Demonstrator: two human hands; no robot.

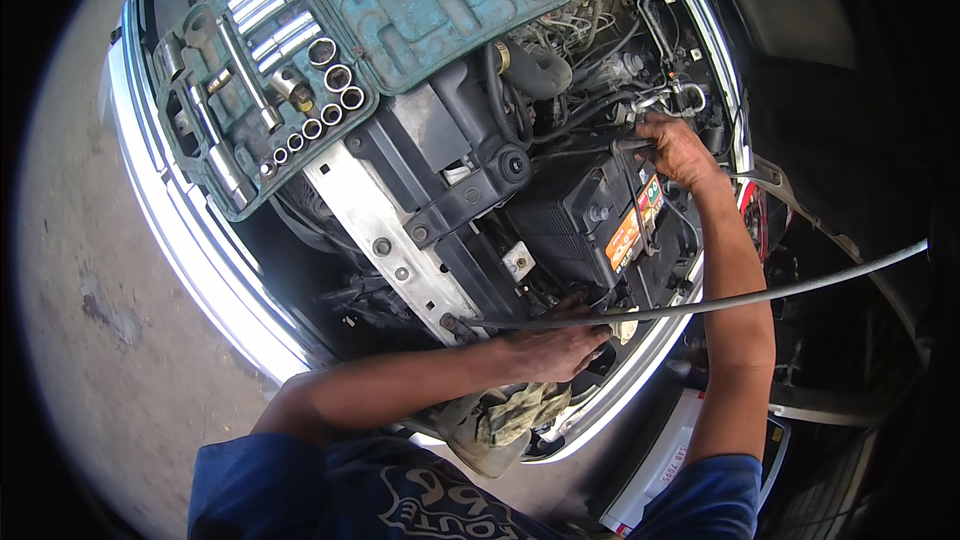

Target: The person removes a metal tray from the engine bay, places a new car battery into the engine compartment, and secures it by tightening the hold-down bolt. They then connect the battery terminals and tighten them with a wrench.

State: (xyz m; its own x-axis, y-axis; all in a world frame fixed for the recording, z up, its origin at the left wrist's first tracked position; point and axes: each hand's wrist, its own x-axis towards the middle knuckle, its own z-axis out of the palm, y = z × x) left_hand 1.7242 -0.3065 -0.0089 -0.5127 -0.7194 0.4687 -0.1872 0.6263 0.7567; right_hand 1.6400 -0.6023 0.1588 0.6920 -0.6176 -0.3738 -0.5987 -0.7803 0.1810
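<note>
A black car battery (560,210) with an orange label sits in the engine bay, a dark hold-down bracket (640,202) lying across its top. My right hand (682,152) is at the far end of the battery, its fingers curled around the bracket's end. My left hand (558,352) is low by the battery's near side, beneath the hood prop rod (750,298). Its fingers are bent and partly hidden, so what they hold cannot be made out. A pale cap (626,326) is just right of those fingers.
An open teal socket set case (440,0) rests over the car's front, with several sockets (338,77) and a ratchet (250,75) in it. A camouflage cloth (525,412) lies near my left forearm. The prop rod slants across both arms' area. Hoses (535,70) fill the far bay.
</note>
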